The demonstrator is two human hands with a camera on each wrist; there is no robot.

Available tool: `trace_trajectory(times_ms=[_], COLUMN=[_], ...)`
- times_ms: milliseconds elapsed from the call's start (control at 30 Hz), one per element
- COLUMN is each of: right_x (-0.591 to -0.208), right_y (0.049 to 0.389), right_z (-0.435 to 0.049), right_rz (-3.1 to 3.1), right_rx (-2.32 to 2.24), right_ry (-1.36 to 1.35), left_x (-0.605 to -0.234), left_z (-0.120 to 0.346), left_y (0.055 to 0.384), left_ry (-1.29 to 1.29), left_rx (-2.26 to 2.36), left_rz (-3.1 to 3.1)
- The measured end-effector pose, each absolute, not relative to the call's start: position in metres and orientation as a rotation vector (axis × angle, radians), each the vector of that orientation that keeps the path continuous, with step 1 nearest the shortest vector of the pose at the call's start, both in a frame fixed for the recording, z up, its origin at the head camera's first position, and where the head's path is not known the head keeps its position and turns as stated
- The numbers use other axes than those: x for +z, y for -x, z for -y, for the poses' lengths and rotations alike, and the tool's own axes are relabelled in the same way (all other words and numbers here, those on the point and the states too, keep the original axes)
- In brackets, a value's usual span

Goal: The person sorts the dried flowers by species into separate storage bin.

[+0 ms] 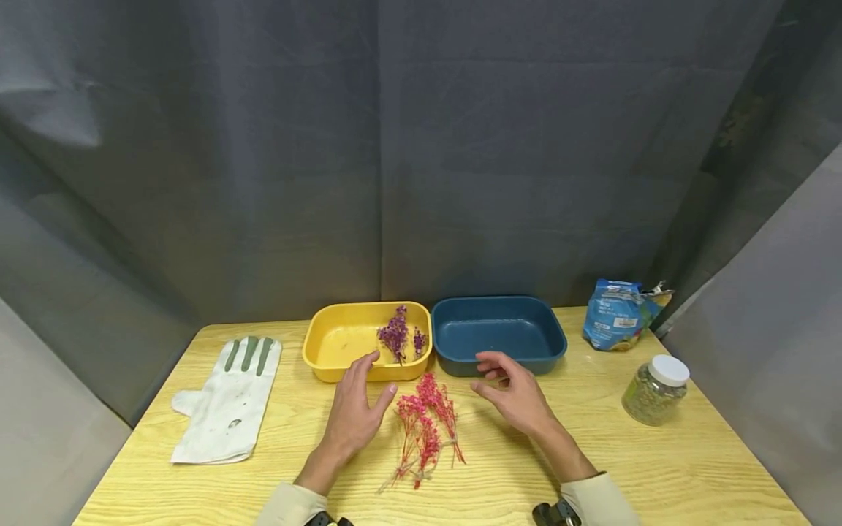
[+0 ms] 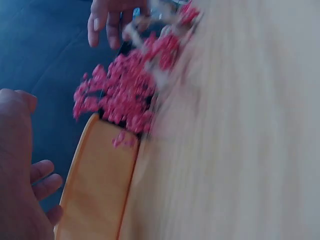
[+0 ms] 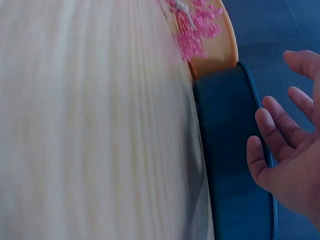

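Small bunches of pink dried flowers (image 1: 426,422), with tied stems, lie on the table between the two hands. My left hand (image 1: 355,409) hovers just left of them with fingers loosely spread, holding nothing. To their right, my right hand (image 1: 516,394) is likewise bare, its fingers relaxed in front of the blue tray (image 1: 501,367). Sprigs of purple dried flowers (image 1: 395,333) lie inside the yellow tray (image 1: 322,351), which stands beside the blue one. In the left wrist view, the pink flowers (image 2: 125,90) overlap the yellow tray's end.
A white glove (image 1: 224,409) with green stripes lies flat at the left. On the right stand a blue foil pouch (image 1: 612,318) and a white-lidded jar (image 1: 654,391) of dried greenish bits. A dark curtain (image 1: 421,161) hangs behind the wooden table (image 1: 710,475).
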State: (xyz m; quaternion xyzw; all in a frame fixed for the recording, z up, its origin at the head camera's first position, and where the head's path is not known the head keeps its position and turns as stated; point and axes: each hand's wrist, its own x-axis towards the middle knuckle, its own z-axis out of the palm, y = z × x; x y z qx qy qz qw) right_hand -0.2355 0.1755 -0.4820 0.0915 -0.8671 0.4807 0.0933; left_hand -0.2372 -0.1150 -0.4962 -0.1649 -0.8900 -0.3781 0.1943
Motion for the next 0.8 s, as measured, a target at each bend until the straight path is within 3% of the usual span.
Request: trace_trajectory(times_ms=[800], right_x=[-0.483], right_y=[0.234], right_z=[-0.253], right_rz=[2.671], right_rx=[1.28], right_ry=[0.035], left_x=[-0.503], left_z=[0.106], left_y=[0.187], left_ry=[0.442], left_rx=[-1.062], left_rz=[2.889])
